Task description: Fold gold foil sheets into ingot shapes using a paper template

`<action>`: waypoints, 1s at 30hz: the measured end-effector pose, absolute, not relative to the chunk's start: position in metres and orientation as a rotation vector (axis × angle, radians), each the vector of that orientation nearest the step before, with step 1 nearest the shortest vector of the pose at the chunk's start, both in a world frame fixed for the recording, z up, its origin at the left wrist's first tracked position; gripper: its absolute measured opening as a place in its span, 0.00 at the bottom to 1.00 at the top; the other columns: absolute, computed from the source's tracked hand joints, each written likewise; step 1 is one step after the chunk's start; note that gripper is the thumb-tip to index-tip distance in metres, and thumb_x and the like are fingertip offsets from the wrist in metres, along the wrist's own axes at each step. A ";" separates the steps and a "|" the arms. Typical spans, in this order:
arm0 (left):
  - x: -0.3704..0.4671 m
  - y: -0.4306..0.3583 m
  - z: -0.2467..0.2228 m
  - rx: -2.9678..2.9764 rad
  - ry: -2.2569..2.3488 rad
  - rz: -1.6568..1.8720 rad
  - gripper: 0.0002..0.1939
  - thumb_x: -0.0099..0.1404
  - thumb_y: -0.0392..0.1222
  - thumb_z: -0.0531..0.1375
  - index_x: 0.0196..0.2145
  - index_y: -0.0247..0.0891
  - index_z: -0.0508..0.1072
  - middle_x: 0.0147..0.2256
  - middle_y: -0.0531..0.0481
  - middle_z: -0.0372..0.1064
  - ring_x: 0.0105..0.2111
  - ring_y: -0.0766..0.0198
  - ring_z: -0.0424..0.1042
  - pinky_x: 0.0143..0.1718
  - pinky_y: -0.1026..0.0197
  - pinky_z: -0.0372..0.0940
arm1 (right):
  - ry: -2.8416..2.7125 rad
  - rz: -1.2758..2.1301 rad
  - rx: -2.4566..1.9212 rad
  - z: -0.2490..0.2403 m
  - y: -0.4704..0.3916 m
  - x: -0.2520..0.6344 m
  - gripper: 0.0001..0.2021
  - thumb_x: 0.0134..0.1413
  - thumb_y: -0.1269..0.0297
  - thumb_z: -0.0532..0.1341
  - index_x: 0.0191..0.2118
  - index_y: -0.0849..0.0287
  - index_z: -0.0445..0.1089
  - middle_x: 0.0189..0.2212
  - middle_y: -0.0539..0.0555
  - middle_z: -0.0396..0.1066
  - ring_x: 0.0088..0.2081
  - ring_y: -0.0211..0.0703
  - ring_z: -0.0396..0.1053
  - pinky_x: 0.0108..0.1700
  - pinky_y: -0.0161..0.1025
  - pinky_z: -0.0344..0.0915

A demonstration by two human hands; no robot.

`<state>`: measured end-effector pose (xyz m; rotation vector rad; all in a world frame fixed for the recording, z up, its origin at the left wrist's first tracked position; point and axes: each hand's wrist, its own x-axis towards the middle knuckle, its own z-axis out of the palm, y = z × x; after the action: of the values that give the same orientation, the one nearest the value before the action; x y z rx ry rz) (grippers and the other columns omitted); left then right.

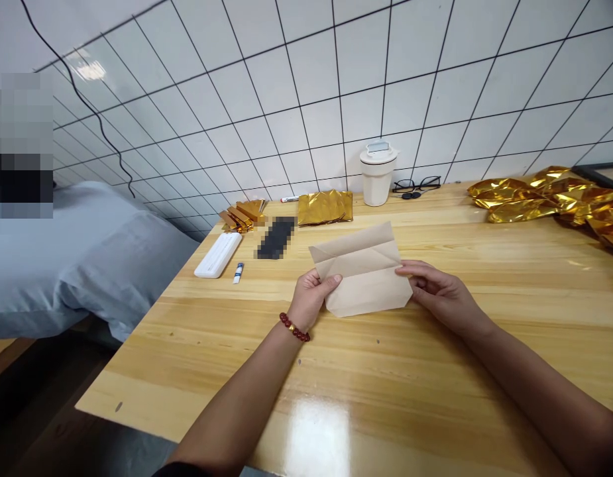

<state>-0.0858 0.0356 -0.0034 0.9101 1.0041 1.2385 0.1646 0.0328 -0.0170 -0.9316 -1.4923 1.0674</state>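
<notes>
Bare forearms (241, 404) up front, creased brown paper (368, 288) between: left hand (309, 298) pinches its 8 o'clock edge, right hand (448, 299), half-curled, touches 3 o'clock, can't tell if gripping.

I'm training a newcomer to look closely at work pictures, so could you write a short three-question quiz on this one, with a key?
1. Which of the two hands has its thumb lying on the face of the paper?

2. True or false: the paper is smooth, without a single crease.

3. Fill the gap: the glasses lie beside the white ____.

Key:
1. The left hand.
2. False; creases run across it.
3. cup.
</notes>
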 end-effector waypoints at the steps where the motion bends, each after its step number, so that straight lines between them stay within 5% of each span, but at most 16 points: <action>1: -0.086 0.035 -0.003 0.913 1.006 1.236 0.19 0.45 0.46 0.73 0.35 0.35 0.79 0.35 0.46 0.78 0.33 0.60 0.75 0.39 0.59 0.68 | -1.500 1.059 -0.925 -0.017 0.033 0.164 0.11 0.48 0.55 0.68 0.38 0.50 0.78 0.47 0.55 0.72 0.42 0.43 0.71 0.41 0.39 0.69; 11: -0.083 0.033 0.002 0.931 0.995 1.189 0.21 0.45 0.47 0.73 0.36 0.34 0.79 0.34 0.46 0.78 0.33 0.61 0.75 0.39 0.59 0.67 | -1.467 1.107 -0.964 -0.014 0.034 0.164 0.08 0.47 0.52 0.69 0.29 0.49 0.79 0.39 0.54 0.76 0.42 0.45 0.73 0.43 0.41 0.71; 24: -0.084 0.033 0.000 0.932 0.987 1.168 0.23 0.44 0.49 0.73 0.37 0.35 0.79 0.34 0.45 0.78 0.33 0.60 0.75 0.38 0.58 0.68 | -1.521 1.047 -0.982 -0.019 0.035 0.164 0.14 0.45 0.54 0.69 0.40 0.48 0.79 0.45 0.55 0.74 0.41 0.45 0.72 0.40 0.41 0.71; 30: -0.085 0.034 -0.002 0.965 0.988 1.143 0.21 0.45 0.48 0.73 0.36 0.35 0.80 0.32 0.46 0.78 0.31 0.62 0.74 0.37 0.60 0.67 | -1.498 1.091 -0.972 -0.014 0.035 0.164 0.12 0.42 0.52 0.71 0.33 0.49 0.80 0.41 0.55 0.75 0.41 0.46 0.72 0.42 0.41 0.70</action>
<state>-0.0848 0.0335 -0.0019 0.9652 0.9878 1.1432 0.1642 0.0346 -0.0139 -0.9725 -1.4978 1.0907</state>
